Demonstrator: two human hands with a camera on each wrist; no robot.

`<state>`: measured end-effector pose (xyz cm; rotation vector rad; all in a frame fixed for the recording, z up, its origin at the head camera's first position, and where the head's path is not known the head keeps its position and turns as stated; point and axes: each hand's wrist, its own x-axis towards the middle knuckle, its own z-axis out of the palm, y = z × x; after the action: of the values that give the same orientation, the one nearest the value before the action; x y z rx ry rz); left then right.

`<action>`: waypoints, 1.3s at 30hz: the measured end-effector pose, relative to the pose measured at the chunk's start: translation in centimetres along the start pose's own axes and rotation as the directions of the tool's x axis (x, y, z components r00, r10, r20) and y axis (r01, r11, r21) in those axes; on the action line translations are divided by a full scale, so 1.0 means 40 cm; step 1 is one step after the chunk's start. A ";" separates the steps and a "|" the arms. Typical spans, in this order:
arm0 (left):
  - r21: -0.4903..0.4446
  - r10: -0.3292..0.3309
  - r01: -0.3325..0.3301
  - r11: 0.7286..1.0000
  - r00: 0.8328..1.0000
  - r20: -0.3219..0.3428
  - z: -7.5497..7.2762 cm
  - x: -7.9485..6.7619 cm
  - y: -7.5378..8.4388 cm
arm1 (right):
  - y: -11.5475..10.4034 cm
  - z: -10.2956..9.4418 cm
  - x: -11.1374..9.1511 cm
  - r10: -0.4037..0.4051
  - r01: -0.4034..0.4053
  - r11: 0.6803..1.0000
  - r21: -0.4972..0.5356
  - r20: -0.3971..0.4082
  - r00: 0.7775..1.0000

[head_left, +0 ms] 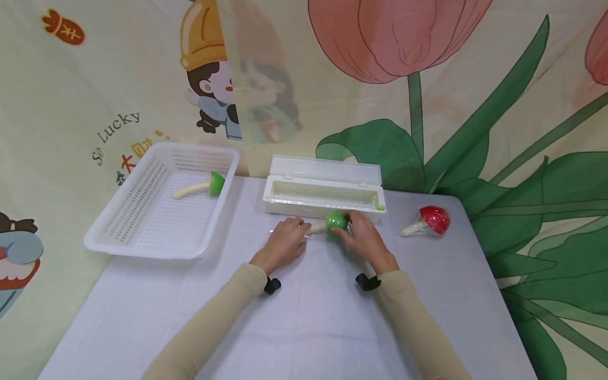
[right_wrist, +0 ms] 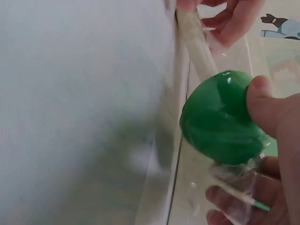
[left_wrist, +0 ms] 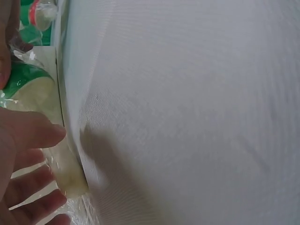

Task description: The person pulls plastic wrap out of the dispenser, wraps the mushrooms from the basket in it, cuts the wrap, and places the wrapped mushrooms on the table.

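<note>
A toy mushroom with a green cap (head_left: 336, 221) and pale stem lies crosswise before me in clear plastic film. My left hand (head_left: 285, 238) holds the stem (right_wrist: 194, 40) near its end, the thumb on one side and the fingers on the other. At the cap, my right hand (head_left: 364, 240) grips with the thumb pressed on its side. Loose film (right_wrist: 241, 197) bunches over the right fingers. Directly behind is a white cling film dispenser (head_left: 323, 207), its clear lid (head_left: 325, 170) raised.
On the left stands a white perforated basket (head_left: 142, 252), holding another green-capped mushroom (head_left: 216, 183). A red-capped mushroom (head_left: 434, 219) in clear film lies to the right. White cloth covers the table (head_left: 313, 327), and a printed curtain hangs behind it.
</note>
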<state>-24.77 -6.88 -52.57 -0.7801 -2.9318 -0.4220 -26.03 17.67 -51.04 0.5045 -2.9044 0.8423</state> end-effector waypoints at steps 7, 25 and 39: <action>0.031 0.033 -0.031 0.999 0.998 -0.048 0.012 -0.001 -0.002 | 0.001 0.004 -0.011 -0.039 0.031 0.994 -0.102 -0.078 0.996; 0.019 0.076 -0.075 0.997 0.990 -0.115 0.012 -0.011 0.001 | 0.064 -0.061 -0.051 -0.059 0.057 0.998 -0.026 -0.076 0.995; -0.003 0.059 -0.060 0.998 0.992 -0.115 0.011 -0.014 0.006 | 0.118 -0.144 -0.043 -0.060 0.081 0.994 0.073 -0.258 0.964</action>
<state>-24.16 -6.81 -53.02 -0.8133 -2.7950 -0.4552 -26.10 25.00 -48.83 0.4644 -2.6120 0.9436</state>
